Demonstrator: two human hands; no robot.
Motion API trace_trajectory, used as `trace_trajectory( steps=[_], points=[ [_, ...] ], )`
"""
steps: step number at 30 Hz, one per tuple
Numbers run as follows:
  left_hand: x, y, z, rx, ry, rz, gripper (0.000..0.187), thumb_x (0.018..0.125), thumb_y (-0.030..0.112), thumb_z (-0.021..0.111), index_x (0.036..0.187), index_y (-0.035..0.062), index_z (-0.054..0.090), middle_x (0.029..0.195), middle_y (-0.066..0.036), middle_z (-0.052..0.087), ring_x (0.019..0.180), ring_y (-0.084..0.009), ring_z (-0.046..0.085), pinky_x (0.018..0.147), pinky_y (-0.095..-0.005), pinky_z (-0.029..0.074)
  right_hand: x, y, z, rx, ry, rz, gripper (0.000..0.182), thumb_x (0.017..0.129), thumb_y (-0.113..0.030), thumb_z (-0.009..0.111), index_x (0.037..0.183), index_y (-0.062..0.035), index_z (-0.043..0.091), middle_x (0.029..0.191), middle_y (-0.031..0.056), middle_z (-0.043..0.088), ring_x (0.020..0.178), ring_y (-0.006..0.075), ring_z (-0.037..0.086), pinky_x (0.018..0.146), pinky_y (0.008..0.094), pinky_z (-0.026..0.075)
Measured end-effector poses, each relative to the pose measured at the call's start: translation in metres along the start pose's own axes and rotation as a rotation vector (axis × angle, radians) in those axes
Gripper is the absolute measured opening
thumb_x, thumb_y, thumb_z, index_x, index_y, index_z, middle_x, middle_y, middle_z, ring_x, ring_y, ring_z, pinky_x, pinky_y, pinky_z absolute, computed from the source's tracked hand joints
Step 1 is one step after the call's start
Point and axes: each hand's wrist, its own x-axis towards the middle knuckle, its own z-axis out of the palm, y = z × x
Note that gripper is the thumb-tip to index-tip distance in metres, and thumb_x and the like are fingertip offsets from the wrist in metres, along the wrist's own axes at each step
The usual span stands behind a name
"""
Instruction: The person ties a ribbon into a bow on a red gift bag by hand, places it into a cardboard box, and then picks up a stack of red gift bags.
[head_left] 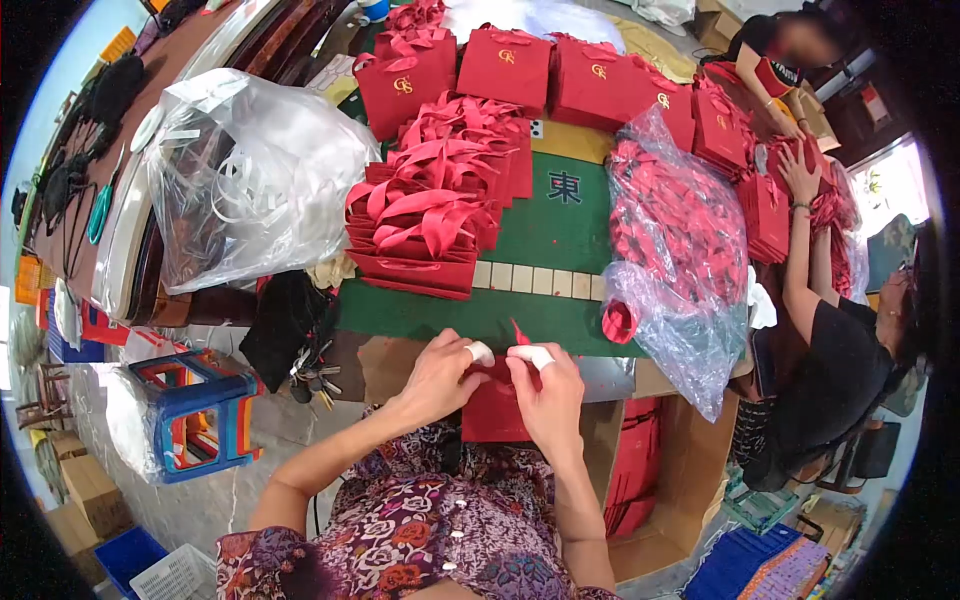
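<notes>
Between my hands, close to my lap, is a red paper bag, its upper part partly hidden by my fingers. My left hand is closed at the bag's upper left, white tape round one finger; what lies in the pinch is mostly hidden. At the upper right, my right hand pinches a red ribbon, whose tip sticks up beyond the fingers. It too has a white-wrapped finger. Ahead on the green table top stand packed rows of red bags with ribbon handles.
A clear plastic bag of red ribbons lies right of centre. Finished-looking red gift bags line the far side. A large clear plastic bag sits left. An open carton holding red bags stands by my right. Two people work at the right.
</notes>
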Motion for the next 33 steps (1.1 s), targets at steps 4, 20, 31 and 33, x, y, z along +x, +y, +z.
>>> trace_trajectory(
  steps=[4, 20, 31, 33],
  points=[
    [-0.006, 0.008, 0.008, 0.069, 0.119, 0.122, 0.023, 0.070, 0.004, 0.078, 0.090, 0.0086, 0.067, 0.086, -0.007, 0.060, 0.083, -0.0290, 0.056, 0.073, -0.0386, 0.048, 0.011, 0.026, -0.002, -0.251, -0.310, -0.139, 0.019, 0.088, -0.022, 0.064, 0.090, -0.0051, 0.072, 0.086, 0.0148, 0.066, 0.082, 0.0337, 0.064, 0.071, 0.0428, 0.049],
    [0.001, -0.003, 0.000, 0.119, 0.026, 0.344, 0.018, 0.073, 0.001, 0.070, 0.090, 0.0037, 0.065, 0.089, -0.007, 0.061, 0.087, -0.0285, 0.057, 0.075, -0.0382, 0.052, 0.024, 0.051, 0.010, 0.139, -0.408, 0.259, 0.019, 0.075, -0.025, 0.076, 0.081, -0.0065, 0.077, 0.069, 0.0131, 0.070, 0.063, 0.0223, 0.067, 0.063, 0.0360, 0.051],
    [0.007, -0.005, -0.012, -0.202, -0.136, 0.135, 0.020, 0.074, 0.004, 0.076, 0.088, 0.0060, 0.064, 0.079, -0.008, 0.059, 0.080, -0.0287, 0.055, 0.071, -0.0374, 0.046, 0.042, 0.068, 0.017, 0.277, -0.065, 0.296, 0.020, 0.090, -0.019, 0.070, 0.084, -0.0005, 0.071, 0.068, 0.0001, 0.064, 0.063, 0.0059, 0.054, 0.057, 0.0258, 0.042],
    [0.006, -0.003, -0.012, -0.181, -0.157, 0.112, 0.019, 0.074, 0.004, 0.076, 0.089, 0.0059, 0.063, 0.079, -0.008, 0.059, 0.080, -0.0288, 0.055, 0.071, -0.0380, 0.046, 0.045, 0.072, 0.014, 0.237, -0.020, 0.274, 0.024, 0.091, -0.022, 0.068, 0.089, 0.0011, 0.073, 0.073, 0.0060, 0.070, 0.067, 0.0104, 0.062, 0.063, 0.0299, 0.048]
  ],
)
